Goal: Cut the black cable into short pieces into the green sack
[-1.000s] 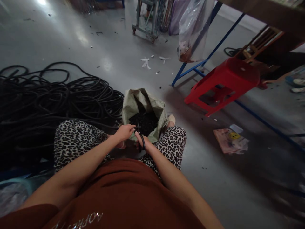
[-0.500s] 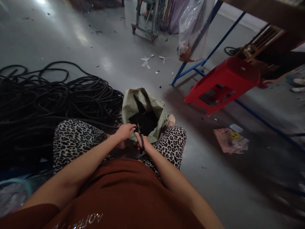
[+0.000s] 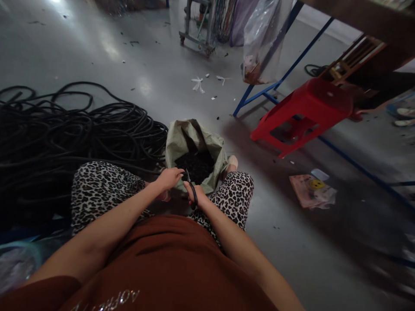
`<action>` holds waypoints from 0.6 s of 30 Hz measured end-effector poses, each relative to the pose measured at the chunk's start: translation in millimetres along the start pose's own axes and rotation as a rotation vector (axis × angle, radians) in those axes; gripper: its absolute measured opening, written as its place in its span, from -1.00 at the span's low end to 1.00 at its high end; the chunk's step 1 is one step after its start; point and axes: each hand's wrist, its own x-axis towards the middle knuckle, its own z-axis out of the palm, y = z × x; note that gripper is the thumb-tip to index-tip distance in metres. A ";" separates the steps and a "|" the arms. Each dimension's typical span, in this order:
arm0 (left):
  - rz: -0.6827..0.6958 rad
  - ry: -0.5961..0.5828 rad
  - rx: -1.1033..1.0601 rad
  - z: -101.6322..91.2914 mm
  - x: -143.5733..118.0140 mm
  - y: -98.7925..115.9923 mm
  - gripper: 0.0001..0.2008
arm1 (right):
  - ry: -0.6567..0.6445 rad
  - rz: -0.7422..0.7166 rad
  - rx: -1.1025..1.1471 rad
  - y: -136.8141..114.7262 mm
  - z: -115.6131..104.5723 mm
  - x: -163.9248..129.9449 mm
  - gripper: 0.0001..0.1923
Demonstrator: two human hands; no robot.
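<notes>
Over the near rim of an open woven sack [image 3: 218,166], my right hand [image 3: 198,196] is closed around the black handles of scissors [image 3: 193,190]. Their blades point away from me, close to my left fingertips. My left hand [image 3: 171,177] is closed in a pinch on a black cord [image 3: 152,172] that runs in from the left; little of it shows past the fingers. Small black cut pieces [image 3: 197,166] lie inside the sack, which stands between my feet.
A large tangle of black cord [image 3: 97,125] covers the floor at left. To the right are a red plastic stool [image 3: 327,97], a blue-legged table [image 3: 249,97] and a pink plastic packet [image 3: 303,190]. A wheeled metal frame [image 3: 197,41] stands ahead; another person's arm is at far right.
Both hands stay nearly in place over the sack. The scissor blades appear slightly shifted against the left fingertips; the view has barely moved.
</notes>
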 end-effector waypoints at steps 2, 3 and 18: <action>0.001 -0.004 0.019 -0.1 0.1 -1.1 -0.67 | -0.001 0.004 0.019 1.3 0.0 1.4 -0.49; 0.001 -0.006 0.026 -0.1 0.3 -1.8 -0.67 | -0.001 0.006 0.033 1.9 -0.2 2.4 -0.49; 0.013 0.167 -0.036 -23.0 -0.6 -14.0 -0.66 | 0.043 0.116 0.234 -6.6 -6.7 0.6 -0.54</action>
